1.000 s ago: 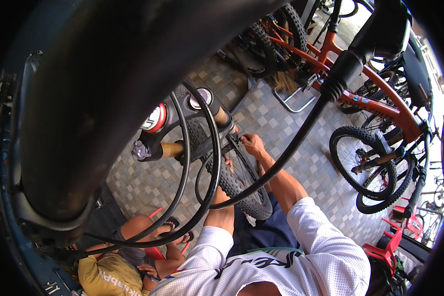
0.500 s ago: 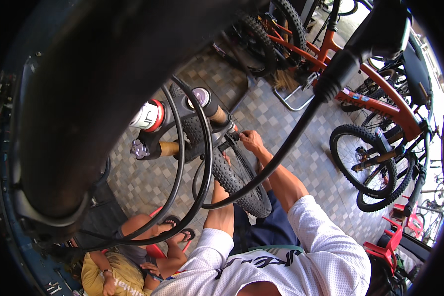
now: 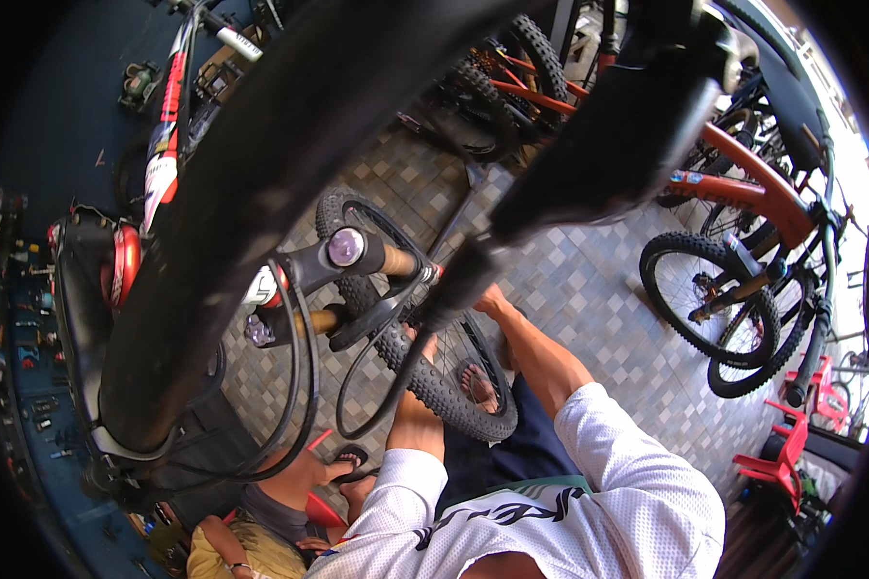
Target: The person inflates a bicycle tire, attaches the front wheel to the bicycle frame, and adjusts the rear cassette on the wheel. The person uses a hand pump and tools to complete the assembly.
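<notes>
A bicycle fork with gold stanchions holds a knobby front tire below black handlebar, hoses and lever. My right hand reaches the right side of the fork, its fingers mostly hidden behind the black hose and fitting. My left hand is at the wheel below the fork crown, partly covered by tire and cable; I cannot make out what either set of fingers holds. My bare foot shows through the spokes.
Orange bicycles and red plastic chairs stand right. A red-and-white frame is upper left, beside a tool-covered dark wall. A seated person in yellow is at lower left, near my left arm, on tiled floor.
The view has shifted, so the handlebar sits differently and the upper-left frame now shows. The lever fitting hangs lower over the fork, covering more of my right hand.
</notes>
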`<action>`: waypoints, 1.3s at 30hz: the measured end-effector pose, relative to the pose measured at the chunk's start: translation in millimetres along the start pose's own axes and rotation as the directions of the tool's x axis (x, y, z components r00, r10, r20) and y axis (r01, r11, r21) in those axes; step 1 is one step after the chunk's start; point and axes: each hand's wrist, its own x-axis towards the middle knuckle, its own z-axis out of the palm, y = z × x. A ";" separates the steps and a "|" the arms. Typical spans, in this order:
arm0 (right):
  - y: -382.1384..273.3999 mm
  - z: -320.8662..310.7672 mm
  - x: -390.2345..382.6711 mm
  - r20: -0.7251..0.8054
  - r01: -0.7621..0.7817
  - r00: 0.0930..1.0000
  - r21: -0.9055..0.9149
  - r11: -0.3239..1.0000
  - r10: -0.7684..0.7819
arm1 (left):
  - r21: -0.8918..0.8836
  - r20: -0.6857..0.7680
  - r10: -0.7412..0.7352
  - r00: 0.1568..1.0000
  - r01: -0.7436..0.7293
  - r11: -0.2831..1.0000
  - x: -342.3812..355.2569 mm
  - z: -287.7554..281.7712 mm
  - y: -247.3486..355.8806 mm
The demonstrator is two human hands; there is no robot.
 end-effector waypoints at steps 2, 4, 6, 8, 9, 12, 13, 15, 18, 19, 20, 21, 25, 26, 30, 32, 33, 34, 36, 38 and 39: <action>-36.8 17.0 -2.1 0.118 -0.040 0.992 -0.043 0.998 0.045 | -0.008 -0.026 0.050 0.998 -0.050 0.999 -6.4 -12.6 31.0; -56.0 10.7 -14.5 0.157 -0.154 0.976 -0.004 0.988 0.152 | 0.003 -0.079 0.036 0.996 -0.035 0.999 -8.0 -19.1 33.7; -47.9 -1.0 -14.9 0.112 -0.151 0.982 -0.019 0.988 0.152 | 0.030 -0.091 -0.009 0.996 0.011 0.999 -8.9 -6.5 22.5; -47.3 -2.8 -12.4 0.088 -0.123 0.988 -0.016 0.992 0.124 | 0.056 -0.078 0.016 0.997 -0.012 0.998 -7.0 -2.1 23.0; -46.8 -2.6 -11.3 0.075 -0.109 0.991 -0.006 0.994 0.109 | 0.039 0.005 -0.009 1.000 0.008 0.999 -6.4 -1.7 23.1; -57.0 -1.9 -10.7 0.115 -0.129 0.985 0.031 0.991 0.125 | 0.006 0.126 0.007 0.992 -0.008 1.000 -6.8 -19.6 30.1; -60.3 -1.0 -9.1 0.142 -0.143 0.980 0.037 0.989 0.137 | -0.076 -0.012 -0.020 1.000 0.019 0.997 -4.0 -18.0 34.3; -69.4 5.2 -11.5 0.156 -0.122 0.981 0.040 0.992 0.114 | -0.254 -0.268 -0.105 0.958 0.035 0.967 -0.2 -13.3 45.9; -48.9 -7.1 -12.6 0.118 -0.145 0.982 -0.001 0.989 0.144 | -0.171 -0.102 -0.062 0.993 0.044 0.984 -14.9 -5.6 15.6; -53.2 -5.4 -11.7 0.125 -0.125 0.984 -0.007 0.992 0.125 | -0.145 -0.006 -0.066 0.998 0.064 0.987 -16.4 -8.6 21.6; -57.4 -3.5 -10.8 0.131 -0.107 0.986 -0.013 0.994 0.107 | -0.150 -0.006 -0.046 0.999 0.044 0.988 -15.3 -9.7 25.7; -61.7 -1.5 -9.1 0.139 -0.103 0.985 -0.001 0.995 0.102 | -0.155 -0.008 -0.027 1.000 0.025 0.988 -13.7 -10.7 28.9; -53.3 -6.5 -6.9 0.146 -0.137 0.980 0.005 0.991 0.135 | -0.108 -0.031 -0.038 0.999 0.035 0.994 -11.8 -4.5 19.8; -53.9 -7.0 -7.1 0.154 -0.142 0.978 0.006 0.990 0.140 | -0.092 -0.030 -0.030 0.999 0.027 0.995 -12.0 -5.1 19.2; -57.6 -9.4 -7.7 0.153 -0.128 0.980 0.017 0.992 0.124 | -0.078 0.006 -0.004 1.000 0.004 0.997 -10.0 -9.0 19.4; -61.3 -9.3 -6.7 0.154 -0.109 0.983 0.022 0.994 0.104 | -0.084 -0.009 0.008 1.000 -0.009 0.996 -6.8 -9.0 21.5; -63.6 -8.3 -6.5 0.152 -0.108 0.983 0.026 0.994 0.103 | -0.078 -0.039 0.016 0.999 -0.019 0.997 -4.2 -7.5 23.4; -61.3 -9.1 -6.3 0.145 -0.115 0.983 0.025 0.993 0.110 | -0.071 -0.073 0.014 0.997 -0.019 0.997 -2.9 -3.9 19.8; -56.5 -9.5 -6.6 0.142 -0.116 0.983 0.016 0.993 0.113 | -0.074 -0.107 0.002 0.994 -0.010 0.997 -5.5 -2.8 14.1; -53.0 -4.5 -5.2 0.150 -0.097 0.984 0.007 0.995 0.094 | -0.077 -0.128 0.000 0.992 -0.010 0.997 -7.3 -4.3 17.3; -50.6 -0.2 -4.3 0.166 -0.099 0.981 0.005 0.995 0.097 | -0.082 -0.139 -0.002 0.990 -0.010 0.997 -8.5 -7.0 19.6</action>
